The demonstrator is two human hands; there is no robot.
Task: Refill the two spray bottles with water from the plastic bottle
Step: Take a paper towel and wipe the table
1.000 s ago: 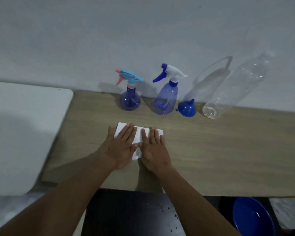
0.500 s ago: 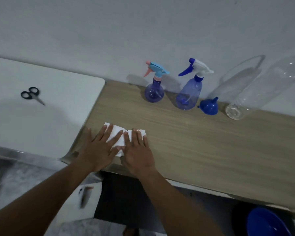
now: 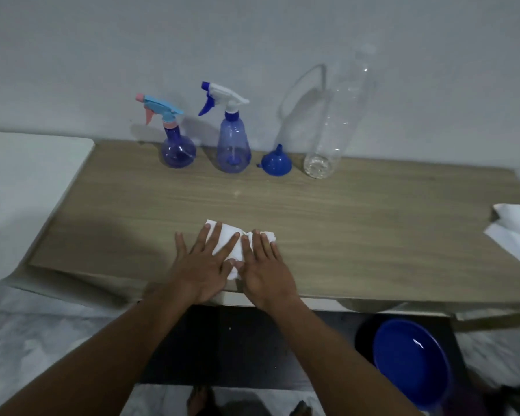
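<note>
Two spray bottles stand at the back of the wooden table (image 3: pixel 373 223): a round purple one with a light-blue and pink trigger (image 3: pixel 177 147) and a taller one with a white and blue trigger (image 3: pixel 233 145). Right of them sit an upturned blue funnel (image 3: pixel 276 163) and a tall clear plastic bottle (image 3: pixel 327 136) holding a little water at its bottom. Near the front edge, my left hand (image 3: pixel 203 262) and my right hand (image 3: pixel 264 265) lie flat, fingers spread, pressing on a white cloth (image 3: pixel 231 241).
A white surface (image 3: pixel 21 190) adjoins the table on the left. White paper sheets (image 3: pixel 514 232) lie at the table's right edge. A blue basin (image 3: pixel 412 358) sits on the floor below the front right. The wall runs right behind the bottles.
My hands and the cloth have slid back right along the front edge after a sweep to the left. The view has swung right; the scissors on the white surface are out of sight.
</note>
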